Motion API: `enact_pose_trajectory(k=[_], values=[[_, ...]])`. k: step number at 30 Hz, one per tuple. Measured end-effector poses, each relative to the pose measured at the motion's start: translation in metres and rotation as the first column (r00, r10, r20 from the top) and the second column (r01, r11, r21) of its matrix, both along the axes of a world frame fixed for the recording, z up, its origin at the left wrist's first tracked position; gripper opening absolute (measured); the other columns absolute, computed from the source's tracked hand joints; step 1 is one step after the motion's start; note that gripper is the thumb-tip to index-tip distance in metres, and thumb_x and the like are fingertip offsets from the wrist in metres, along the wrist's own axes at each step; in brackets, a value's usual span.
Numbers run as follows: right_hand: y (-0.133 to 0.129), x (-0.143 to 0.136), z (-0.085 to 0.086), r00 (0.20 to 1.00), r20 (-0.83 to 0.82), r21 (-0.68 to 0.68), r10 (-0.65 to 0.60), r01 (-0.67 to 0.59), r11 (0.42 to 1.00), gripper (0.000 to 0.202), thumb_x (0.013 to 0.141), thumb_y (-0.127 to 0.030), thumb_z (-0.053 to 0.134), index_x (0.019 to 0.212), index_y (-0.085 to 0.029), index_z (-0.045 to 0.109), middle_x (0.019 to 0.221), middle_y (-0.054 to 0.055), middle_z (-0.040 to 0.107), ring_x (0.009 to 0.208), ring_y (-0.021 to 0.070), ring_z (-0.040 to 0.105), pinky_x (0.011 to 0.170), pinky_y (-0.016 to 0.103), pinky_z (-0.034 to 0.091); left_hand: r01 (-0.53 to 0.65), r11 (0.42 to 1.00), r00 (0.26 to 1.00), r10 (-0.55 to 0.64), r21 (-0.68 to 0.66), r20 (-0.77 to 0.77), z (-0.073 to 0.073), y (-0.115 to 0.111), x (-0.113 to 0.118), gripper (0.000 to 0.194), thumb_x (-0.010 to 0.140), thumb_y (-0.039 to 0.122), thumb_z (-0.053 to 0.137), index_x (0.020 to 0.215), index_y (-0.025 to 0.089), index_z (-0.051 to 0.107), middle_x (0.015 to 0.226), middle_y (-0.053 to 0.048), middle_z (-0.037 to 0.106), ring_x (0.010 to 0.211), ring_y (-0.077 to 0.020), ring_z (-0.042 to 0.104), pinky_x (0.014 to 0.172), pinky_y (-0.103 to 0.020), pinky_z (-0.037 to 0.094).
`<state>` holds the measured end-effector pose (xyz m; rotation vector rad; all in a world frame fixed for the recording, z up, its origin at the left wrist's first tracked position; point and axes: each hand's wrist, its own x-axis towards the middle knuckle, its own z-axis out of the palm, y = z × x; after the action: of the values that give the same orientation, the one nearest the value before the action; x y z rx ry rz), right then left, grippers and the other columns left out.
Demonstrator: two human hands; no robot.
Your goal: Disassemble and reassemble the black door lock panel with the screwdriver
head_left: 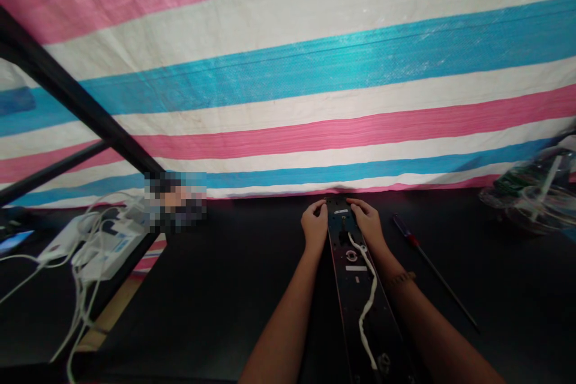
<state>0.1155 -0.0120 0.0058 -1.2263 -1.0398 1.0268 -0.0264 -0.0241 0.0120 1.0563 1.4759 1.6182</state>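
A long, narrow black panel (pixel 357 294) with small holes, round parts and white labels lies lengthwise before me on the black table. Along its upper face runs a white wrapped cable (pixel 371 297), bending toward the near end. At the far end, my left hand (pixel 315 223) grips the left edge with thumb and fingers closed. Opposite it, my right hand (pixel 366 220) pinches the right edge the same way; a beaded bracelet (pixel 400 279) circles that wrist. To the right of my right arm rests a long screwdriver (pixel 432 267) with a red and dark handle, touched by neither hand.
A clear plastic bag (pixel 535 198) with green boards and wires sits at the right. White power strips (pixel 105 249) and tangled white cables are at the left, beyond a black metal frame bar (pixel 90 111). A striped tarp (pixel 315 84) hangs behind the table.
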Motion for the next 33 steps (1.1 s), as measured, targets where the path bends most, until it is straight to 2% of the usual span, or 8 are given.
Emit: enact_pose_trajectory(k=[5, 13, 17, 22, 28, 33], values=[[-0.003, -0.002, 0.005, 0.998, -0.052, 0.009, -0.025, 0.026, 1.000, 0.030, 0.070, -0.040, 0.067, 0.090, -0.018, 0.072, 0.086, 0.007, 0.074, 0.082, 0.0253, 0.066, 0.074, 0.036, 0.051, 0.010, 1.000, 1.000, -0.010, 0.016, -0.002, 0.000, 0.000, 0.001, 0.014, 0.077, 0.024, 0.063, 0.084, 0.019, 0.074, 0.087, -0.007, 0.074, 0.085, -0.0232, 0.067, 0.087, -0.038, 0.049], [-0.007, -0.004, 0.012, 0.995, -0.075, 0.005, -0.062, 0.063, 0.998, 0.036, 0.075, -0.045, 0.064, 0.095, -0.017, 0.070, 0.090, 0.008, 0.073, 0.085, 0.0250, 0.064, 0.076, 0.036, 0.051, 0.006, 0.998, 0.999, -0.009, 0.058, 0.046, 0.000, 0.001, 0.005, 0.015, 0.081, 0.026, 0.061, 0.094, 0.019, 0.065, 0.092, -0.006, 0.070, 0.088, -0.0198, 0.065, 0.086, -0.033, 0.050], [-0.009, -0.004, 0.015, 0.994, -0.106, 0.011, -0.021, 0.022, 1.000, 0.042, 0.075, -0.053, 0.065, 0.094, -0.017, 0.071, 0.090, 0.008, 0.073, 0.083, 0.0246, 0.064, 0.075, 0.035, 0.051, 0.032, 0.998, 0.994, -0.038, 0.051, 0.102, 0.005, -0.001, 0.006, 0.019, 0.084, 0.030, 0.060, 0.097, 0.018, 0.065, 0.096, -0.007, 0.070, 0.092, -0.0197, 0.065, 0.087, -0.033, 0.049], [-0.010, -0.003, 0.017, 0.988, -0.136, -0.002, 0.067, -0.068, 0.998, 0.048, 0.074, -0.061, 0.065, 0.090, -0.017, 0.071, 0.082, 0.006, 0.073, 0.075, 0.0229, 0.063, 0.070, 0.033, 0.050, 0.064, 0.998, 0.985, -0.066, 0.014, 0.159, 0.006, -0.003, 0.007, 0.023, 0.085, 0.037, 0.060, 0.096, 0.018, 0.065, 0.093, -0.006, 0.069, 0.087, -0.0191, 0.065, 0.079, -0.030, 0.050], [-0.007, -0.002, 0.013, 0.993, -0.112, -0.007, 0.049, -0.050, 0.999, 0.047, 0.072, -0.063, 0.066, 0.081, -0.017, 0.071, 0.073, 0.003, 0.071, 0.069, 0.0214, 0.061, 0.064, 0.031, 0.047, 0.054, 0.998, 0.987, -0.057, 0.023, 0.149, 0.003, -0.002, 0.005, 0.024, 0.083, 0.037, 0.063, 0.098, 0.018, 0.064, 0.089, -0.006, 0.069, 0.084, -0.0193, 0.065, 0.077, -0.031, 0.051], [-0.007, -0.002, 0.013, 0.993, -0.111, 0.010, 0.051, -0.050, 0.999, 0.049, 0.074, -0.062, 0.066, 0.089, -0.016, 0.074, 0.080, 0.005, 0.074, 0.074, 0.0227, 0.064, 0.068, 0.032, 0.049, 0.065, 0.997, 0.984, -0.070, 0.038, 0.166, 0.003, -0.001, 0.005, 0.026, 0.083, 0.039, 0.063, 0.098, 0.018, 0.063, 0.091, -0.007, 0.068, 0.086, -0.0199, 0.066, 0.077, -0.031, 0.051]])
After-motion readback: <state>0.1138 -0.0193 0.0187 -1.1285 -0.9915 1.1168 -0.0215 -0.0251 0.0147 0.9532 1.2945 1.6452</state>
